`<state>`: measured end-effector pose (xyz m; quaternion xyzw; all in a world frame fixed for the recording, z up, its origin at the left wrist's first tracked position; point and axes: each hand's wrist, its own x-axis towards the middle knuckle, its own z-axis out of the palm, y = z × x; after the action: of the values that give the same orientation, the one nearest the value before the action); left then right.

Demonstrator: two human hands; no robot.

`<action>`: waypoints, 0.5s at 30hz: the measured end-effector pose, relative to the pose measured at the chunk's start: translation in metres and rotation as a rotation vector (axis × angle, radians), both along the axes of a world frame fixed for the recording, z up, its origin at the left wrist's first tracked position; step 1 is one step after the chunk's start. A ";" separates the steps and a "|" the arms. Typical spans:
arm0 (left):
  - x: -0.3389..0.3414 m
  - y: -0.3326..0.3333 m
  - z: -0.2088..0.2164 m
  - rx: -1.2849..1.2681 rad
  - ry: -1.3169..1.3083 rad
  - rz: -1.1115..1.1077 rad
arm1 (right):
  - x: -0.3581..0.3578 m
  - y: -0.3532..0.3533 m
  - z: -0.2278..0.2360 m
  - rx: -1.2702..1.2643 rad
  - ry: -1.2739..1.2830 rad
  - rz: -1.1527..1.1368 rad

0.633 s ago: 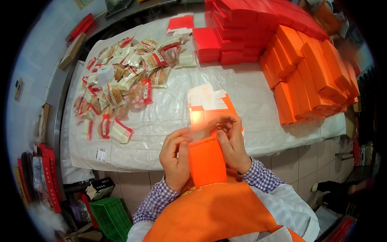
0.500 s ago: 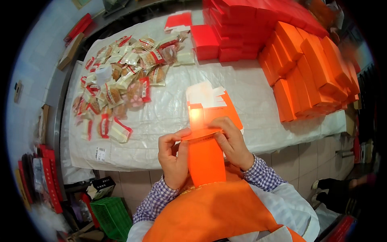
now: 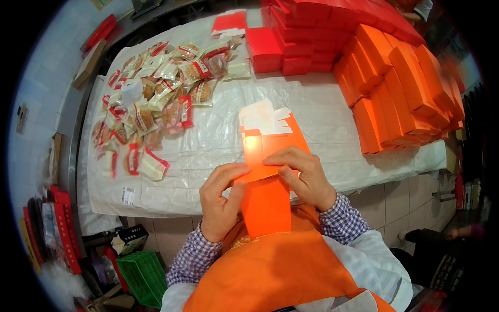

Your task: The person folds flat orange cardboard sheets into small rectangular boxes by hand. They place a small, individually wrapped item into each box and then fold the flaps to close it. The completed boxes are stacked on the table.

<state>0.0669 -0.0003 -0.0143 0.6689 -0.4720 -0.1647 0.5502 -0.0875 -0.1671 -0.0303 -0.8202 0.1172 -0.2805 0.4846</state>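
Note:
An orange cardboard box [image 3: 266,208] is held at the near edge of the table, still mostly flat, its lower end hanging toward my apron. My left hand [image 3: 222,197] grips its left side at a crosswise fold, fingertips on top. My right hand [image 3: 306,174] holds the right side of the same fold, with the thumb bent and the forefinger laid across the panel. Under and beyond it lie more flat orange box blanks [image 3: 295,136] with white flaps [image 3: 258,117].
A heap of wrapped pastries [image 3: 156,104] spreads over the table's left. Orange boxes [image 3: 397,99] are stacked at the right, red boxes [image 3: 306,41] behind them. A pale sheet [image 3: 208,151] covers the table. On the floor at left stands a green crate [image 3: 140,278]. Someone's hand [image 3: 460,232] shows at far right.
The fold in the orange box has been pressed down flatter, and its raised panel now lies against the blanks. Both hands have flattened a little; the left moved slightly down.

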 end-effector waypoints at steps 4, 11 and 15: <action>0.001 0.000 0.012 0.063 0.073 -0.021 | 0.002 0.000 0.008 -0.007 0.001 0.004; 0.000 0.002 0.015 0.077 0.010 -0.048 | -0.001 0.002 0.008 -0.062 0.014 -0.002; -0.003 0.000 0.011 0.018 0.038 0.028 | 0.001 0.006 0.002 -0.120 -0.045 -0.033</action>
<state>0.0635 0.0001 -0.0032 0.6772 -0.4506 -0.1738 0.5551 -0.0863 -0.1613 -0.0279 -0.8392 0.1026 -0.3133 0.4326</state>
